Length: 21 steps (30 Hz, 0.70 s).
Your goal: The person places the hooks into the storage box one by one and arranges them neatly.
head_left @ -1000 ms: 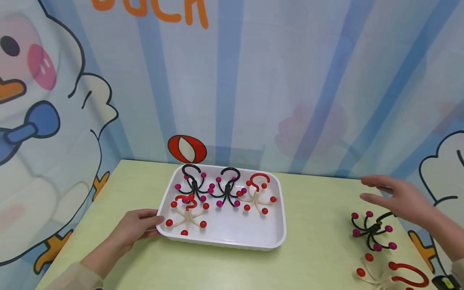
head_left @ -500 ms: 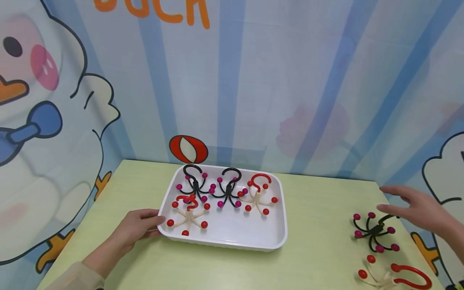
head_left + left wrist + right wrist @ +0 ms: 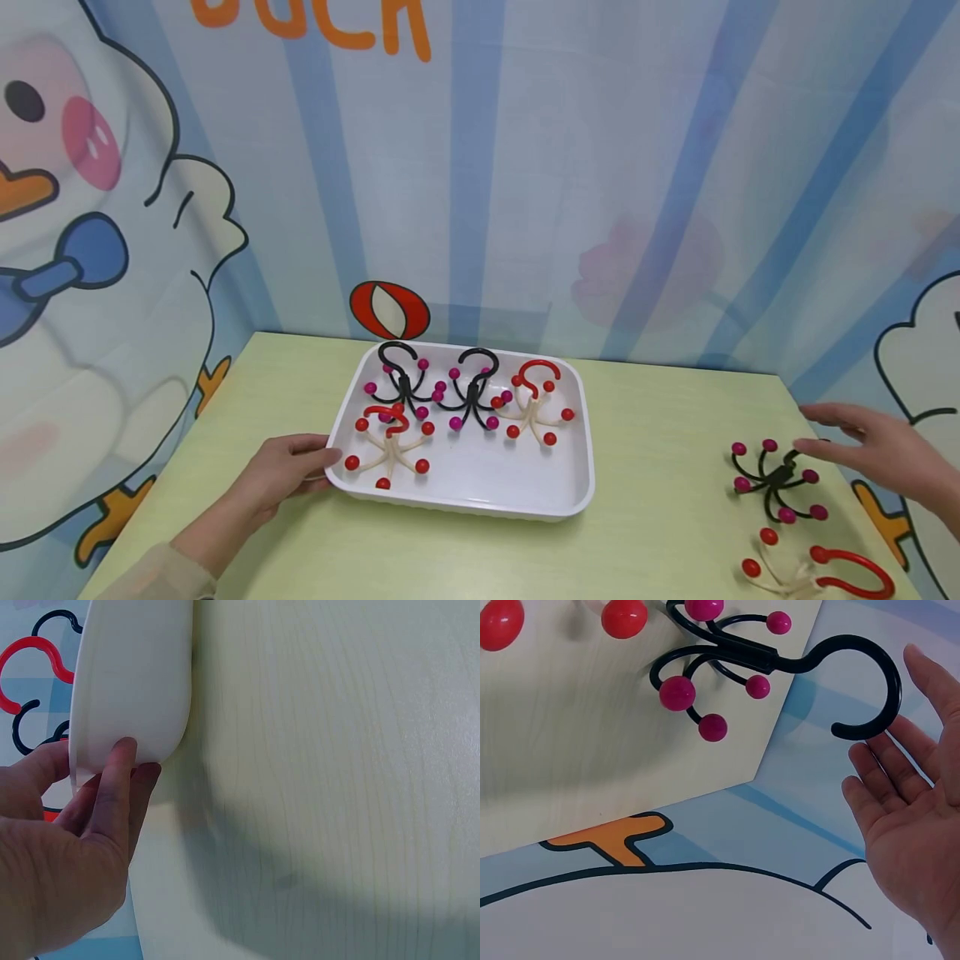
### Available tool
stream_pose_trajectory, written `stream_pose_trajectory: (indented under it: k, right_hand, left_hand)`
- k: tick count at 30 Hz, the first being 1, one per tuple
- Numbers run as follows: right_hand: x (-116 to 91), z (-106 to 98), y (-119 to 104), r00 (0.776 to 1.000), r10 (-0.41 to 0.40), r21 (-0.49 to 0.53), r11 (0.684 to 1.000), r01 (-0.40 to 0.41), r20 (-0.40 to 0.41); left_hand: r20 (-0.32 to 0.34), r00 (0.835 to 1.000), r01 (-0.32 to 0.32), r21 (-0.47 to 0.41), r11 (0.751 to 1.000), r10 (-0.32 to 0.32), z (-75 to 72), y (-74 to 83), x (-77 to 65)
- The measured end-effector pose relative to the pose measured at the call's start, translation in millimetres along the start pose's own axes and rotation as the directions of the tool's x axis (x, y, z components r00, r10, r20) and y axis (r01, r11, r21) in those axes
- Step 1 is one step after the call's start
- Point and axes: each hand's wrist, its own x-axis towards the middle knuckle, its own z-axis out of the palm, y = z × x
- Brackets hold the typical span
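My left hand grips the left front corner of a white plastic tray; in the left wrist view its fingers press the tray's outer wall. At the table's right edge lies a black claw-like hook with several arms ending in magenta balls. My right hand is at that hook's curved end. In the right wrist view the thumb and fingers stand apart on either side of the curve, not closed on it. A cream hook with red balls lies nearer me, partly out of frame.
The tray holds two black hooks, one at the back left and one beside it, and two cream hooks, one at right and one at front left. Behind the pale table hangs a printed cloth.
My right hand has moved right and down to the curved end of the black hook on the table. The left hand and the tray have stayed in place.
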Motion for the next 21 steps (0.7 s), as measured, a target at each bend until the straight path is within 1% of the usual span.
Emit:
stream_pose_trajectory:
  k: [3, 5, 8, 10, 14, 17, 21]
  right_hand:
    - [-3, 3, 8, 1.000, 0.010, 0.010, 1.000, -0.010, 0.007]
    - [-8, 3, 7, 1.000, 0.018, 0.005, 1.000, -0.018, 0.002]
    - [-18, 1, -1, 0.999, 0.036, 0.005, 0.999, -0.036, 0.002]
    - [-26, -2, -11, 0.998, 0.058, 0.006, 0.998, -0.058, 0.000]
    - [-38, -10, -30, 0.996, 0.085, 0.027, 0.996, -0.086, 0.022]
    - [-41, -13, -39, 0.997, 0.069, 0.020, 0.997, -0.070, 0.017]
    - [-42, -12, -43, 0.998, 0.050, 0.001, 0.999, -0.050, -0.026]
  left_hand:
    - [0.000, 1.000, 0.002, 0.003, 1.000, -0.002, 0.8, 0.3, 0.1]
    - [-0.003, 1.000, 0.008, 0.005, 1.000, -0.008, 1.7, 0.5, 0.1]
    - [-0.005, 1.000, 0.016, 0.009, 1.000, -0.016, 2.9, 0.6, 0.4]
    - [-0.001, 1.000, 0.013, 0.008, 1.000, -0.013, 3.2, 0.7, 1.1]
    - [0.009, 1.000, 0.002, 0.010, 1.000, -0.002, 3.3, 0.9, 2.1]
    - [-0.001, 1.000, 0.006, 0.013, 1.000, -0.006, 3.0, 0.4, 2.2]
    - [-0.010, 1.000, 0.011, 0.014, 1.000, -0.011, 1.9, -1.0, 2.0]
